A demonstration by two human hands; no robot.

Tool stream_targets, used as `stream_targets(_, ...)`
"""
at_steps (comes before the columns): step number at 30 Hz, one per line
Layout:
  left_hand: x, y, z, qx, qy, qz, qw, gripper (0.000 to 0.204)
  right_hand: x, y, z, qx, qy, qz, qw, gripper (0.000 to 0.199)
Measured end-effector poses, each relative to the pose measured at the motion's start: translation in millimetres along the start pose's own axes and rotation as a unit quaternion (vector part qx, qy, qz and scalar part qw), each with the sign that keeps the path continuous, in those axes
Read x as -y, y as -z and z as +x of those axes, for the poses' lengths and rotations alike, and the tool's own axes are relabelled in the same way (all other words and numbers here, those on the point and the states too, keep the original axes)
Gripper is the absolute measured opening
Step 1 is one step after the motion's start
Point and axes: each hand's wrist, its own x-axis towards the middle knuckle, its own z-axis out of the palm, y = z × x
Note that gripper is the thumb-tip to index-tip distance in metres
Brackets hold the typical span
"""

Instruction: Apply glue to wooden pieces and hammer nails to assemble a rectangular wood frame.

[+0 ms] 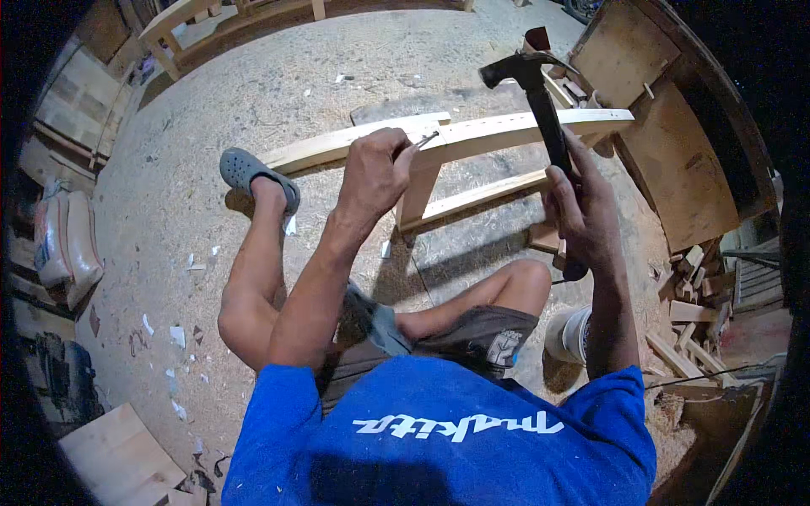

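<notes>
My right hand (582,198) is closed round the handle of a claw hammer (550,122), whose dark head is raised above the work. Pinched in the fingers of my left hand (377,164) is a thin metal nail (429,137), slanting over the joint of a pale wooden frame (531,125). Its upper rail runs on to the right, with small reddish marks along it. Below that, a short upright and a lower rail (485,194) belong to the same frame. Whether the nail's tip touches the wood, I cannot tell.
A white bucket (570,334) stands by my right knee. Wood offcuts (692,312) are heaped at the right, beside leaning plywood panels (688,160). Filled sacks (67,240) sit at the left. Sawdust and scraps cover the floor; a wooden bench-like frame (181,34) stands at the back.
</notes>
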Motion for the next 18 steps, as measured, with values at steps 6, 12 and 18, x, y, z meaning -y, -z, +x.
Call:
stream_targets(6, -8.1, -7.0, -3.9, -0.062, 0.078, -0.060, 0.993, 0.017, -16.6, -10.3, 5.8, 0.063, 0.003, -0.084, 0.994, 0.044)
stream_targets(12, -3.9, 5.9, -5.5, -0.083, 0.151, -0.134, 0.976, 0.018, -37.7, -17.9, -1.8, 0.080, -0.040, -0.096, 0.991, 0.044)
stream_targets(18, -2.7, 13.0, -21.8, -0.033, 0.057, -0.019, 0.998, 0.017, -38.6, -20.3, 1.9, 0.076, -0.012, -0.091, 0.993, 0.044)
